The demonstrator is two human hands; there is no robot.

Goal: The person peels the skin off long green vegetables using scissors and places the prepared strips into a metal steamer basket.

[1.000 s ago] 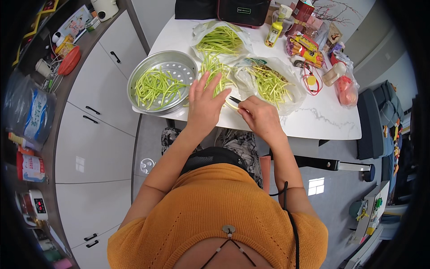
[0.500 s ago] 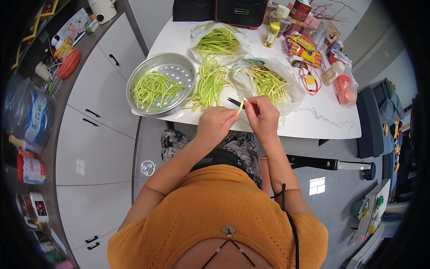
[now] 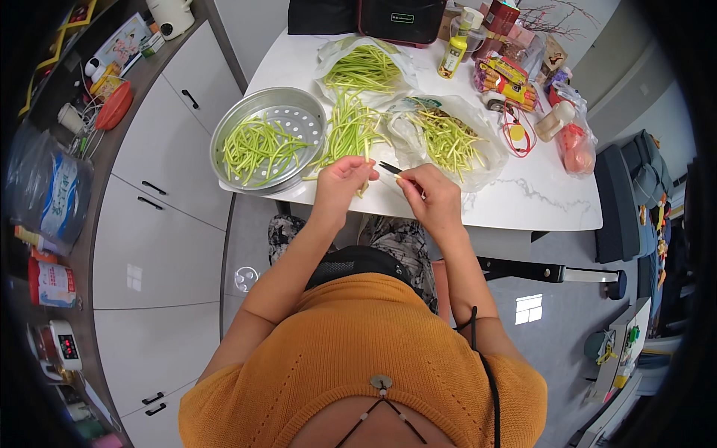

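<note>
My left hand [image 3: 340,193] pinches a thin green vegetable stalk [image 3: 366,151] between thumb and fingertips over the table's front edge. Close beside it, my right hand [image 3: 435,198] is closed on a black pointed tool [image 3: 389,168] that looks like scissors. Its tips point left toward the stalk; its handle is hidden in the fingers. A pale bit shows at my right fingertips. Loose stalks [image 3: 348,125] lie in a pile just beyond my left hand. To the left, a round metal steamer pan [image 3: 317,123] with a perforated base holds more stalks [image 3: 258,149].
An open plastic bag [image 3: 407,71] of stalks lies at the back, another bag [image 3: 489,160] at right. Farther right stand a yellow bottle [image 3: 452,58], packaged sausages [image 3: 511,86] and a red cord [image 3: 532,142]. White cabinets [image 3: 157,246] line the left side.
My hands have moved apart; the left shifted left and slightly up with the stalk. The right no longer pinches the piece that was between both hands, and the black tool shows more clearly.
</note>
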